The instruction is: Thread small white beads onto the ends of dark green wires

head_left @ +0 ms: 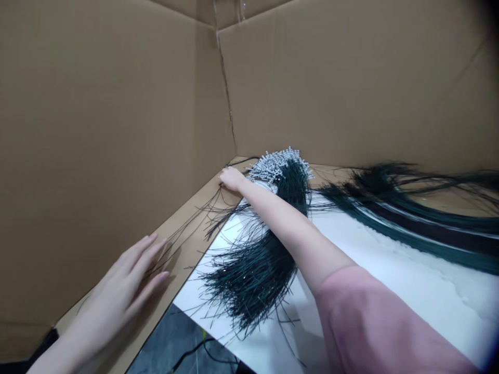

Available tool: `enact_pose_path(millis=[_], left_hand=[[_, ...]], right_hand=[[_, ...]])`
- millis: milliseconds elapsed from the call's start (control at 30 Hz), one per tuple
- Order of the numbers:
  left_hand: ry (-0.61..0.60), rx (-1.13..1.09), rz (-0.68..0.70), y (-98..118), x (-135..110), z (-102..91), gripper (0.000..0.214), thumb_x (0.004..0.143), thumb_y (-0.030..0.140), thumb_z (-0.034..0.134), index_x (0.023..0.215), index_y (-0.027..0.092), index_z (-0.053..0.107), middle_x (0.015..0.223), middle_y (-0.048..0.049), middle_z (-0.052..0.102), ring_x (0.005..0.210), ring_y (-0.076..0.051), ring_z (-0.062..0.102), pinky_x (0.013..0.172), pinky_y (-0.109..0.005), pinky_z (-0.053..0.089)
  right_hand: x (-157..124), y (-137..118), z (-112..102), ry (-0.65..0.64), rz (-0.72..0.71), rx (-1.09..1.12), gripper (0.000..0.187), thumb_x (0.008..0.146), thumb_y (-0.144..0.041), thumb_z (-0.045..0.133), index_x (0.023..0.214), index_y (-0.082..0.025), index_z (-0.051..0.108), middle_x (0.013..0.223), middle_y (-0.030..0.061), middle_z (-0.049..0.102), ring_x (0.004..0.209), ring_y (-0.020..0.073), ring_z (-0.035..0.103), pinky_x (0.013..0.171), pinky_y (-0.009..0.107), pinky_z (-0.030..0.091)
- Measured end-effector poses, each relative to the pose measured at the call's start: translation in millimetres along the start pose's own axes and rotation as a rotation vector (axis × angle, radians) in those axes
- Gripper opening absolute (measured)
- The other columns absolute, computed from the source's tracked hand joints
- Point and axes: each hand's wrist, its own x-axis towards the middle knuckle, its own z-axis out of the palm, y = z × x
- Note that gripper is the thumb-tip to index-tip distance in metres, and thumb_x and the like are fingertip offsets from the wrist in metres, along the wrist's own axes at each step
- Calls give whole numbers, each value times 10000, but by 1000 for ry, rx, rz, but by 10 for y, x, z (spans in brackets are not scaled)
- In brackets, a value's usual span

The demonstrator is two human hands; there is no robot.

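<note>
My right hand [233, 179] reaches across to the far corner, its fingers closed around a few thin dark wires [202, 208] that trail back toward me. Nearer, at the lower left, my left hand [127, 283] is open with its fingers stretched out, and the loose ends of those wires pass by its fingertips. Under my right forearm lies a thick bundle of dark green wires [253, 280], its cut ends fanned toward me. Small white tips [278, 165] cluster at the bundle's far end. My forearm hides the bundle's middle.
Cardboard walls [117, 130] meet in a corner behind the work surface. A white board [351, 249] lies under the bundle. More long dark green strands [429, 234] curve along the right. Beyond the board's near edge are a grey floor [171, 337] and a black cable [191, 353].
</note>
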Motion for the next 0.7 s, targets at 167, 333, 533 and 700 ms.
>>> enact_pose_path(millis=[167,333,533,700], left_hand=[[-85,72,81,1,289,248,575,1020,532,346,1552,314,362,1593,-44,440,1407,-295,508,1147,-470,473],[-25,256,69,-118,428,274,498,1046,445,286,1422,266,560,1466,-39,592,1216,-303,646,977,-435,553],[-44,393,12,-251,611,304,458,1031,259,278,1337,217,617,1164,-79,743,1012,-246,709,696,-316,525],[-12,440,35,-313,809,359,432,1001,181,308,1205,207,688,1118,-83,741,1010,-239,700,653,-305,492]], right_hand=[[5,45,39,6,3,-69,384,970,-347,640,1282,-126,609,1280,132,627,1103,238,649,929,442,566],[28,30,67,14,6,-115,383,970,-347,639,1284,-128,608,1280,130,627,1104,239,649,928,443,566],[79,30,124,25,55,-142,382,973,-348,634,1290,-137,605,1284,123,627,1104,238,649,926,447,567],[115,51,173,31,130,-135,377,975,-347,631,1290,-141,605,1284,119,627,1106,238,648,927,450,566]])
